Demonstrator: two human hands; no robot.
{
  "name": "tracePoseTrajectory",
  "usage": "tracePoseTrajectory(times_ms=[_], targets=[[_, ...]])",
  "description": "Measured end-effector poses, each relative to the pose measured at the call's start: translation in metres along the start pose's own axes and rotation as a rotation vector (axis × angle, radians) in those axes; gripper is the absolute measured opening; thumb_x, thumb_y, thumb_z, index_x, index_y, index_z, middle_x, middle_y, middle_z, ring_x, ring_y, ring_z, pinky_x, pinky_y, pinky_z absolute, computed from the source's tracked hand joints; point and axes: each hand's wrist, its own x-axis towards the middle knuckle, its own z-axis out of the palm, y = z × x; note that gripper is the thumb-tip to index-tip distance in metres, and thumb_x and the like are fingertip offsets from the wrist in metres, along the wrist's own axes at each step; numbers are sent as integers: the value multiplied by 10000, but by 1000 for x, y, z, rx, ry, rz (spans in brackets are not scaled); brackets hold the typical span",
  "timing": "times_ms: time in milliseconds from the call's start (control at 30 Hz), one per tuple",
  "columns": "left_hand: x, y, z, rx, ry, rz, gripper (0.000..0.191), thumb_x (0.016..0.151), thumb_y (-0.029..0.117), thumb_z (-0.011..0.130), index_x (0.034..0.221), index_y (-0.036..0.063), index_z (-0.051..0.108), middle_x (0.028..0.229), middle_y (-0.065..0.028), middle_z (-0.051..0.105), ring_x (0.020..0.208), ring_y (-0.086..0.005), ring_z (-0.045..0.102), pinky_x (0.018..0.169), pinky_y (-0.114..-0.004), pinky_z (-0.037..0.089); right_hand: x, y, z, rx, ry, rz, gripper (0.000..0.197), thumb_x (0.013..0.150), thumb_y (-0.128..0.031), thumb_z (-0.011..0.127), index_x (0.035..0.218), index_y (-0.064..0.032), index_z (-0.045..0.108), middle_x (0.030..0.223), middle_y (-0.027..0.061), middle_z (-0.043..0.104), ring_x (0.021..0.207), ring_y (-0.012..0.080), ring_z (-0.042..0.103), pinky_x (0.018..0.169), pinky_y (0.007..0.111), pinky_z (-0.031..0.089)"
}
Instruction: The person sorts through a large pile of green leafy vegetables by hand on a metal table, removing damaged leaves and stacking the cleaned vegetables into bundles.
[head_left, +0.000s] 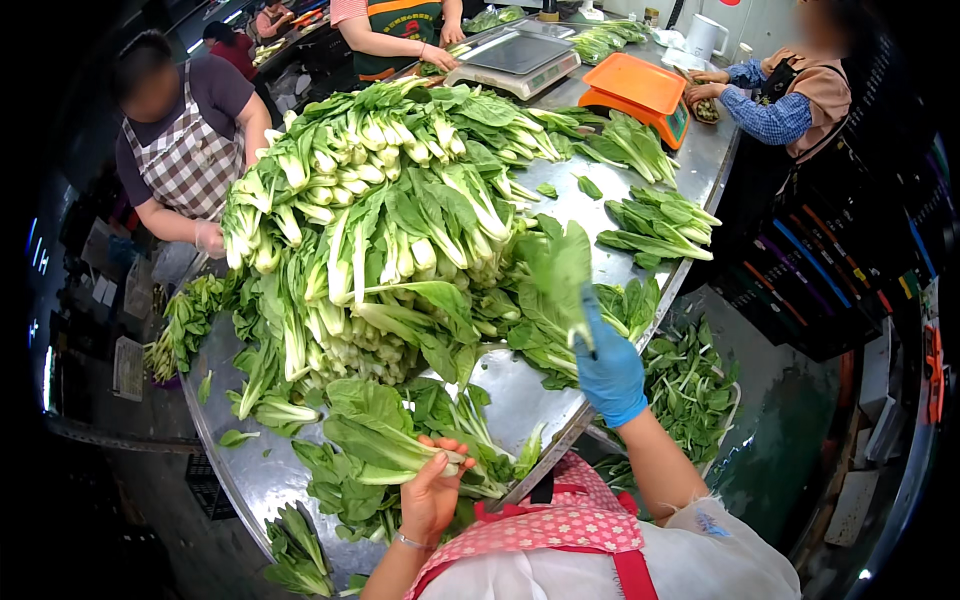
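Note:
In my bare left hand is a leafy green vegetable head, held by its pale stem end with the leaves pointing away to the left. My right hand, in a blue glove, grips a loose green leaf by its stalk near the table's right edge; the leaf is motion-blurred. A small dark thing shows at the gloved fingers, too unclear to name. Beyond both hands rises a tall heap of the same greens, pale stems outward. Loose leaves lie beneath my left hand on the metal table.
An orange scale and a flat-topped scale stand at the far end. Trimmed leaves fill a container below the table's right edge. Co-workers stand at the left, far side and right. Dark crates are stacked rightward.

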Motion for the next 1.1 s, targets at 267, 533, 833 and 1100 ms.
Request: tracePoseTrajectory(times_ms=[267, 533, 833, 1100], targets=[[-1, 0, -1, 6, 3, -4, 224, 809, 24, 558, 983, 132, 469, 958, -68, 576, 952, -234, 541, 807, -432, 451, -7, -3, -13, 88, -101, 95, 525, 863, -184, 511, 1341, -76, 322, 784, 174, 599, 534, 309, 541, 494, 372, 426], [0, -6, 3, 24, 13, -20, 238, 801, 16, 566, 981, 133, 465, 942, -56, 568, 955, -230, 537, 816, -431, 450, -19, -26, -5, 1338, -331, 718, 480, 880, -82, 484, 1333, -43, 332, 1082, 96, 570, 776, 93, 540, 683, 201, 454], [1, -12, 0, 24, -12, -51, 224, 792, 19, 590, 929, 125, 447, 885, -32, 549, 924, -207, 544, 811, -413, 449, -52, -38, 19, 1607, -707, 821, 340, 842, -191, 578, 1110, 1, 495, 939, 74, 618, 846, 141, 595, 662, 239, 441], [9, -23, 15, 129, -9, -59, 190, 811, 23, 580, 917, 127, 460, 1007, -63, 554, 966, -174, 538, 792, -367, 469, -72, -52, 30, 1452, -664, 857, 315, 839, -186, 604, 1103, -18, 573, 925, 5, 592, 759, 59, 503, 664, 200, 412]])
